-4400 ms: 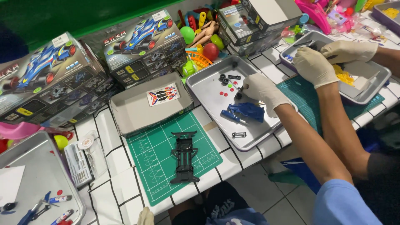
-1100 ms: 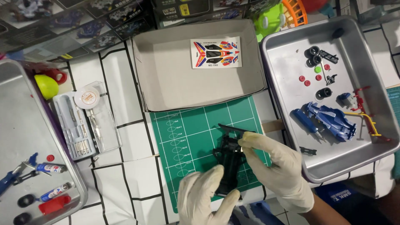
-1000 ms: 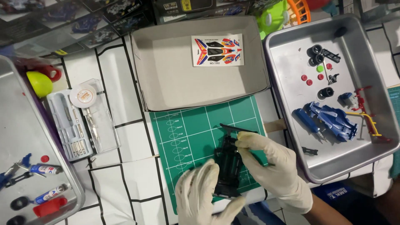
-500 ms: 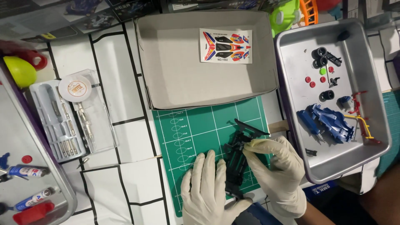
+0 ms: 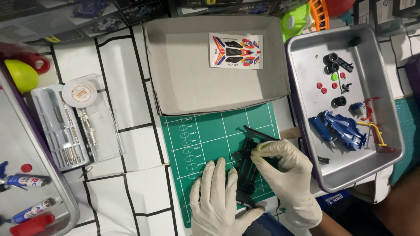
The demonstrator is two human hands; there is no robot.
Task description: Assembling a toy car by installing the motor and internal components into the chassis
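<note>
Chassis [image 5: 246,175], black, on green mat [image 5: 205,135]: left hand [image 5: 217,201] flat, pinning it; right hand [image 5: 286,175] pinching top edge w/ fingertips — keep grip light, square.

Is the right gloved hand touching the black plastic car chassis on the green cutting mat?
Touching. The head view shows the right hand with fingertips pressed on the black plastic car chassis lying on the green cutting mat.
</note>
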